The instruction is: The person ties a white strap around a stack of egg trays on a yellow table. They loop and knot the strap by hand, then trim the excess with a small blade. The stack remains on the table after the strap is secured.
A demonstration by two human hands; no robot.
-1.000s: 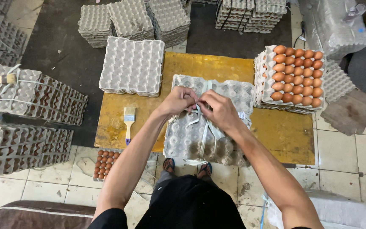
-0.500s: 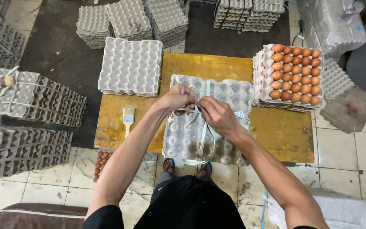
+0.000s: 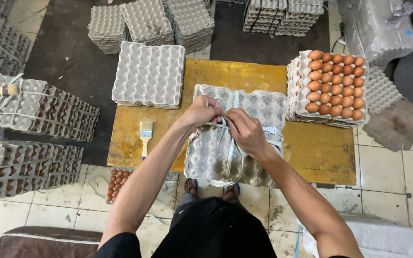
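— Hands first: what are they doing?

— Left hand [image 3: 205,111] and right hand [image 3: 244,130] are both pinching the pale strap [image 3: 229,150] where its ends are crossing, on top of the stack of egg trays [image 3: 237,136]. Fingers are clenched on the strap, working it at the crossing point.

— Where is that stack sitting?

— It is lying on the yellow worktop [image 3: 311,153], at the near edge, with its front overhanging toward the person's feet.

— So what is worrying you?

— That overhang. I am thinking a hard pull toward the body could be dragging the stack off the edge. Also, the strap is running down one line only, so the trays could be skewing sideways if the pull is uneven. And too much tension could be crushing the pulp rims, and whatever is sitting between those trays, which I cannot tell from here.

— Anything nearby at risk?

— Just to the right, the open tray of brown eggs [image 3: 335,83] is standing on its own pile, near the right elbow's path. A sudden slip of the strap could be sending that arm into it. To the left, the empty tray pile [image 3: 149,74] and the paintbrush [image 3: 145,135] are lying well apart, so I am not fretting over those.
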